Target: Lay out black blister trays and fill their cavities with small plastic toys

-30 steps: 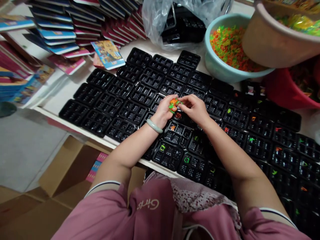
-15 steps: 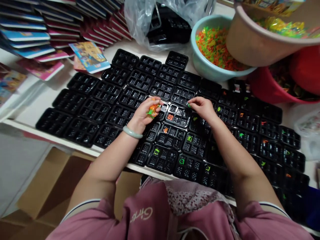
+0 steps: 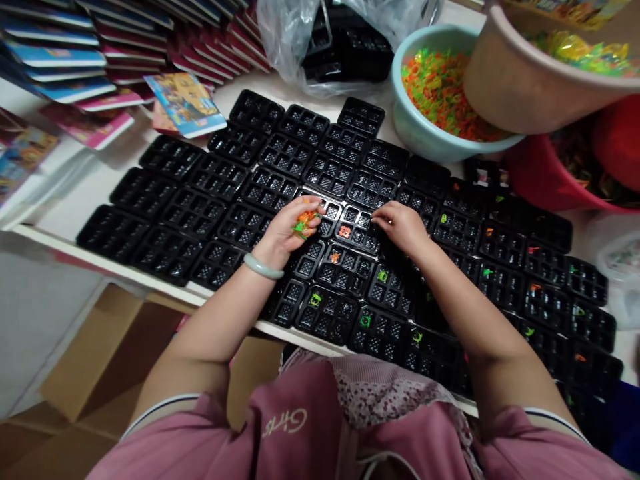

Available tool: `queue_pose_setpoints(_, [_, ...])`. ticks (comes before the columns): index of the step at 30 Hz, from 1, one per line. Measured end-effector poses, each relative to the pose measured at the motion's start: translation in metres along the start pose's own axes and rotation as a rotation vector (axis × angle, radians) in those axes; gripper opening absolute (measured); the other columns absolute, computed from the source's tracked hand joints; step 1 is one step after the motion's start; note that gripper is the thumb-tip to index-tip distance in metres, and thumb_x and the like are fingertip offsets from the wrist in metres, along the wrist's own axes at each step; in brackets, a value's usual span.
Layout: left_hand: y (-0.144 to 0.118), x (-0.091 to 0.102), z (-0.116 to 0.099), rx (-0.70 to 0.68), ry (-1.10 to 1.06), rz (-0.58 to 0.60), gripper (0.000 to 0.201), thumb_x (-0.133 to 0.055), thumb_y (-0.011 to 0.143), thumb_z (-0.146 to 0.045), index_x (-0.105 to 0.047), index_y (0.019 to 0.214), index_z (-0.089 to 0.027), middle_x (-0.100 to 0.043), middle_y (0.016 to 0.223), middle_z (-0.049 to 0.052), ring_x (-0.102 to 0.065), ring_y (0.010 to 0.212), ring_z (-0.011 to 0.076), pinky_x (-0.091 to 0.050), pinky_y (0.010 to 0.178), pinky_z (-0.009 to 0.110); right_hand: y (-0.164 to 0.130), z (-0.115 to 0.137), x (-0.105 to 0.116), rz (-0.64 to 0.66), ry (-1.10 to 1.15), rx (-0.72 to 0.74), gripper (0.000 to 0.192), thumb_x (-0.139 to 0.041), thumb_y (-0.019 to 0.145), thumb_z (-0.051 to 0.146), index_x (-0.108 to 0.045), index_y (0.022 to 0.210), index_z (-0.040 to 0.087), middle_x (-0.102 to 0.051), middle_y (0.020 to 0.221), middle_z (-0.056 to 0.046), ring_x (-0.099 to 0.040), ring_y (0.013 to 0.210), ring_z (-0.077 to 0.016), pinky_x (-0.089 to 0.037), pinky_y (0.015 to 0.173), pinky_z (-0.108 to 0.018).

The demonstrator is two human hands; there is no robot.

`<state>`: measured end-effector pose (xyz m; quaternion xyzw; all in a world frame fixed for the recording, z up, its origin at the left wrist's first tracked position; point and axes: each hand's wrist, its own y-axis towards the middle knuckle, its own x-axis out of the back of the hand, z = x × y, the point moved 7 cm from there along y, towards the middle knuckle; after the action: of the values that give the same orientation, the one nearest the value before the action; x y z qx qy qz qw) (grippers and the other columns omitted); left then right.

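Your left hand [image 3: 288, 225] clasps small orange-and-green plastic pieces [image 3: 306, 224] just left of the shiny black compartmented plastic tray [image 3: 361, 235] bearing one orange-red piece [image 3: 345, 231]; your right hand [image 3: 403, 227], at that tray's right edge, has fingertips bunched (gripping anything? I cannot tell).

At eleven o'clock, stacked blue and maroon books [image 3: 131, 48] lie near a light-blue, picture-covered book [image 3: 186, 103]. An open brown cardboard box [image 3: 95, 353] stands at eight, a red plastic tub [image 3: 531, 173] at two, a translucent plastic container [image 3: 617, 270] at three.
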<state>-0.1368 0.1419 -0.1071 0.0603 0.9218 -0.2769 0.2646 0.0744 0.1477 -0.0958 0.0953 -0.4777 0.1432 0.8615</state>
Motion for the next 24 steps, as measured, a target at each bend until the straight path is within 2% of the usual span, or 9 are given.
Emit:
queue_pose_setpoints(5, [-0.002, -0.002, 0.002, 0.021, 0.002, -0.001, 0.022, -0.071, 0.066, -0.011, -0.058, 0.084, -0.014, -0.062, 0.068, 0.000, -0.046, 0.043, 0.0037, -0.028, 0.035, 0.011, 0.010, 0.048, -0.026, 0.199, -0.118, 0.177, 0.015, -0.061, 0.090, 0.027, -0.073, 0.096, 0.022, -0.065, 0.096, -0.006, -0.060, 0.087, -0.0186, -0.041, 0.072, -0.029])
queue_pose_setpoints(8, [-0.004, -0.004, 0.007, 0.063, 0.000, 0.016, 0.019, -0.069, 0.071, -0.012, -0.059, 0.086, -0.013, -0.063, 0.068, 0.001, -0.046, 0.042, 0.0036, -0.028, 0.035, 0.011, 0.014, 0.063, -0.039, 0.298, -0.288, 0.191, 0.021, -0.057, 0.092, 0.031, -0.073, 0.099, 0.020, -0.066, 0.098, -0.009, -0.059, 0.088, -0.0206, -0.039, 0.070, -0.030])
queue_pose_setpoints(13, [-0.007, 0.000, 0.013, 0.106, -0.041, 0.039, 0.009, -0.060, 0.083, -0.019, -0.061, 0.088, -0.011, -0.063, 0.069, 0.003, -0.048, 0.042, 0.0045, -0.025, 0.033, 0.012, 0.014, 0.069, -0.042, 0.393, -0.435, 0.134, 0.025, -0.053, 0.094, 0.032, -0.073, 0.099, 0.017, -0.067, 0.103, -0.011, -0.061, 0.089, -0.0222, -0.038, 0.069, -0.030])
queue_pose_setpoints(18, [-0.007, 0.004, 0.016, 0.131, -0.065, 0.034, 0.019, -0.050, 0.092, -0.025, -0.061, 0.087, -0.011, -0.064, 0.070, 0.005, -0.049, 0.041, 0.0050, -0.026, 0.032, 0.013, 0.015, 0.073, -0.043, 0.406, -0.476, 0.106, 0.021, -0.055, 0.091, 0.030, -0.070, 0.097, 0.016, -0.067, 0.104, -0.012, -0.064, 0.090, -0.0238, -0.039, 0.066, -0.031])
queue_pose_setpoints(21, [-0.006, 0.006, 0.016, 0.131, -0.079, 0.049, 0.023, -0.048, 0.094, -0.029, -0.062, 0.087, -0.011, -0.064, 0.071, 0.005, -0.050, 0.042, 0.0052, -0.027, 0.033, 0.013, 0.018, 0.072, -0.044, 0.371, -0.402, 0.072, 0.017, -0.062, 0.086, 0.029, -0.068, 0.097, 0.017, -0.067, 0.104, -0.010, -0.064, 0.088, -0.0228, -0.039, 0.065, -0.030])
queue_pose_setpoints(24, [-0.006, 0.010, 0.017, 0.132, -0.080, 0.057, 0.024, -0.051, 0.093, -0.032, -0.063, 0.088, -0.012, -0.064, 0.072, 0.005, -0.051, 0.043, 0.0057, -0.029, 0.033, 0.014, 0.019, 0.062, -0.042, 0.335, -0.205, -0.009, 0.011, -0.065, 0.081, 0.025, -0.066, 0.091, 0.020, -0.069, 0.096, -0.006, -0.063, 0.082, -0.0193, -0.038, 0.064, -0.029])
